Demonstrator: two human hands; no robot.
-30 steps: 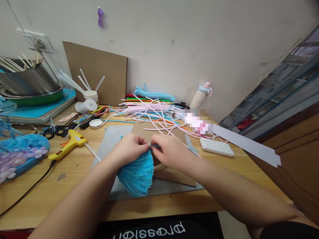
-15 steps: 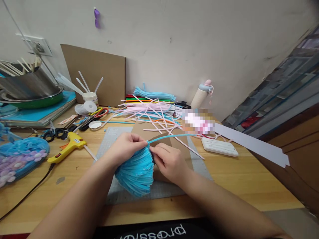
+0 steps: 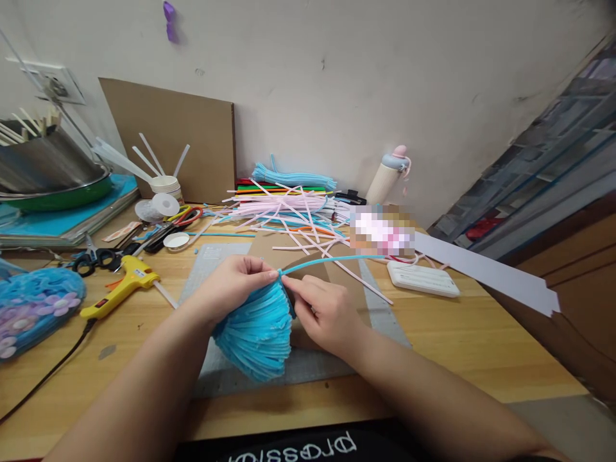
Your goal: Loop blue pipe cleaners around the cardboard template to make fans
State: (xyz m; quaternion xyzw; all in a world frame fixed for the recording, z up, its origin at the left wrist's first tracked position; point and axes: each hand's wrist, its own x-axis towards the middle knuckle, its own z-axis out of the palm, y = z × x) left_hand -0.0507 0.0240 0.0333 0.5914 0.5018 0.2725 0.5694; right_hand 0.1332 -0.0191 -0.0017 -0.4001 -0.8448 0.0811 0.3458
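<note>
A fan-shaped bundle of blue pipe cleaners (image 3: 260,333) hangs over the cutting mat, its top gathered tight. My left hand (image 3: 243,282) is closed round that gathered top, thumb and index finger pinching it. From the pinch a single blue pipe cleaner (image 3: 332,260) stretches out to the right in a shallow curve. My right hand (image 3: 325,311) is closed at the bundle's right side, with its index fingertip pressed against the gathered point and the other fingers curled; the thumb is mostly hidden. Below lie brown cardboard (image 3: 308,337) and the grey mat (image 3: 212,385).
On the left are a yellow glue gun (image 3: 120,289), scissors (image 3: 96,256) and a blue flowered piece (image 3: 43,301). Loose pink pipe cleaners (image 3: 279,208) are heaped at the back. A bottle (image 3: 385,179), a white flat device (image 3: 423,278) and a white strip (image 3: 486,269) stand or lie right.
The view has shifted slightly, so the scene sits a little further left. My right index finger has straightened more along the bundle's top. My left hand keeps its pinch.
</note>
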